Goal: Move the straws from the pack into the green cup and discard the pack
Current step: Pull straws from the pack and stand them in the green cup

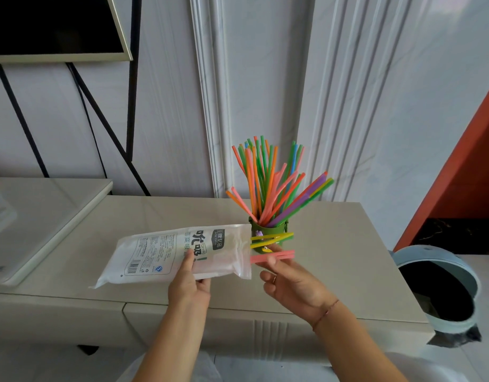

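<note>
The pack (180, 253), a clear plastic bag with printed labelling, is held in the air above the beige cabinet top (348, 244), its long axis running nearly level from lower left to upper right, with the open mouth pointing right toward the green cup (271, 232). The left hand (188, 285) grips the pack from below near its mouth end, thumb pressed on the front face. A few yellow and pink straws (272, 248) stick out of the mouth, lying roughly horizontal and pointing right. The right hand (289, 282) pinches these straws at their exposed ends, fingers closed around them. The cup stands on the cabinet just behind the straw ends, already filled with many colourful straws fanning upward and to the right. A pale blue bin (442, 290) sits at the cabinet's right end
</note>
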A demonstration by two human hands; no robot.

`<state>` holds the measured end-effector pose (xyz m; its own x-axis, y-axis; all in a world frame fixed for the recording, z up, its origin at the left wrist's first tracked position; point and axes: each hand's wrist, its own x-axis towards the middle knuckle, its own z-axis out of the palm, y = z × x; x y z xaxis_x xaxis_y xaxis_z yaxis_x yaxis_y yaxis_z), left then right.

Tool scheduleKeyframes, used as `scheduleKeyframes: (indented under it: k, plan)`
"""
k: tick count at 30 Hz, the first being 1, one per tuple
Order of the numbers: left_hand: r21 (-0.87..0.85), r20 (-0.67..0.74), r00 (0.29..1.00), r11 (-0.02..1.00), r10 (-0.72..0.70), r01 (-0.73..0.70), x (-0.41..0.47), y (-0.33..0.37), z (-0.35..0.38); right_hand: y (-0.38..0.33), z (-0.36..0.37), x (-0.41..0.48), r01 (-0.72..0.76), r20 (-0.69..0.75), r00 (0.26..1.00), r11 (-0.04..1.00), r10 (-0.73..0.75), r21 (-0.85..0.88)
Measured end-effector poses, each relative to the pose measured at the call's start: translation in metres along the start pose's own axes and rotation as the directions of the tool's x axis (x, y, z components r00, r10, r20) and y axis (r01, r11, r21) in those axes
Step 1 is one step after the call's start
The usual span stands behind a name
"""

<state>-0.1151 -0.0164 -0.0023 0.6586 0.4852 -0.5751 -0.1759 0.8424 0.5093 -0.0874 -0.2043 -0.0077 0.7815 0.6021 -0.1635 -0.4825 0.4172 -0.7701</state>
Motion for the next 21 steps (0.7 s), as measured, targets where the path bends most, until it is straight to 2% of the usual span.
scheduleKeyframes:
  k: [2,5,9,11,14,21]
  plan:
    - [0.014,0.002,1.0,1.0,-0.015,0.015,-0.002,-0.004,0.0,0.004,0.006,0.003,0.032,0.018,0.999,0.999,-0.032,0.023]
    - [0.031,0.006,1.0,0.999,-0.013,0.013,-0.005,-0.009,-0.001,0.006,0.012,0.011,0.147,-0.08,0.987,0.985,-0.141,0.086]
    - [0.083,0.025,1.0,0.997,0.005,-0.007,-0.005,-0.012,-0.001,0.003,0.012,0.013,0.294,-0.243,0.917,0.948,-0.316,-0.123]
    - [0.112,0.044,0.999,0.994,0.001,-0.006,-0.006,-0.014,0.0,0.001,0.012,0.014,0.315,-0.287,0.888,0.929,-0.361,-0.194]
    - [0.137,0.058,0.998,0.991,-0.009,0.001,-0.008,-0.014,0.001,-0.005,0.011,0.013,0.314,-0.353,0.859,0.926,-0.371,-0.21]
    - [0.096,0.016,1.0,0.995,-0.006,0.005,-0.002,0.001,-0.001,-0.036,-0.006,0.002,0.284,-0.455,0.798,0.913,-0.395,-0.294]
